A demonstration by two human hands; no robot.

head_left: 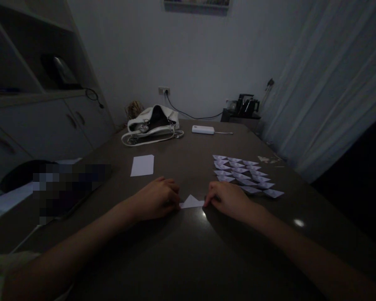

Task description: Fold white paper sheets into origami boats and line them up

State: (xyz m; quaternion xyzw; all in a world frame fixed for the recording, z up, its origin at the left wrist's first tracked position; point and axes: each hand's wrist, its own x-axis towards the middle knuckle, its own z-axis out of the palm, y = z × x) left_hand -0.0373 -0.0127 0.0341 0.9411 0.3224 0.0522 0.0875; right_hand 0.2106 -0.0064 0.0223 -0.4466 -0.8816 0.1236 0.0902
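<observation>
A small folded paper boat (pixel 191 202) lies on the dark table between my two hands, its pointed peak facing away from me. My left hand (pixel 161 198) pinches its left end with curled fingers. At the opposite end, my right hand (pixel 224 198) has thumb and fingertips closed on the right tip. Just beyond my right hand stand rows of several finished paper boats (pixel 239 170). A stack of white square paper (pixel 142 165) rests beyond my left hand.
A white handbag (pixel 153 125) sits at the back left, with a white power bank (pixel 203 130) and short cable right of it. A blurred-out device (pixel 72 188) lies at the left edge. A black kettle (pixel 249 106) stands at the far right corner; paper scraps (pixel 268 159) lie beside the boats.
</observation>
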